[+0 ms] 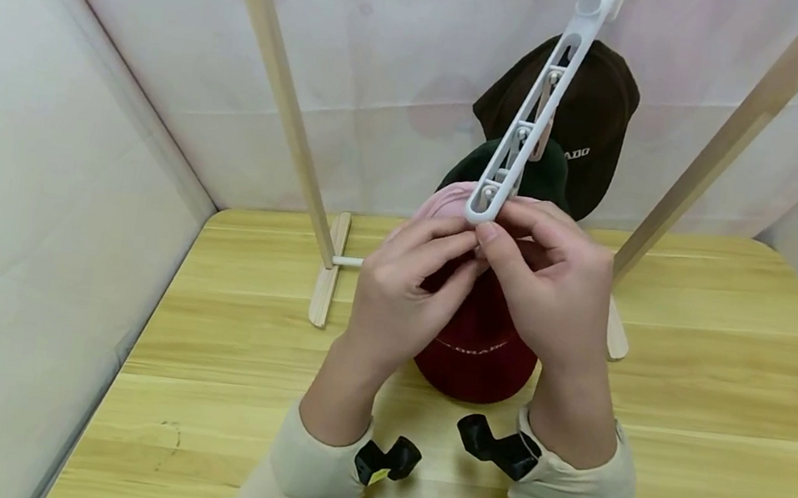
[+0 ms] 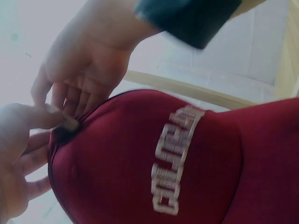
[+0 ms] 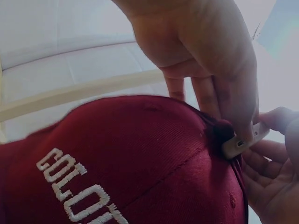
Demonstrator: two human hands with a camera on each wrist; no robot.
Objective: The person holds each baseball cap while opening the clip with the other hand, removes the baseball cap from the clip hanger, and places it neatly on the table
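Head view shows both hands meeting at the bottom end of the white plastic hanging clip strip [image 1: 533, 115], which slants up and away. Left hand [image 1: 402, 283] and right hand [image 1: 552, 290] pinch the dark red embroidered cap [image 1: 476, 352] hanging just below that end, equally near.

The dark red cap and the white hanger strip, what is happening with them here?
A person holds a dark red cap up to the lowest end of a white hanger strip that hangs from above. Both hands, left hand and right hand, pinch the cap's top at the bottom clip. A pink cap, a dark green cap and a black cap already hang higher up.
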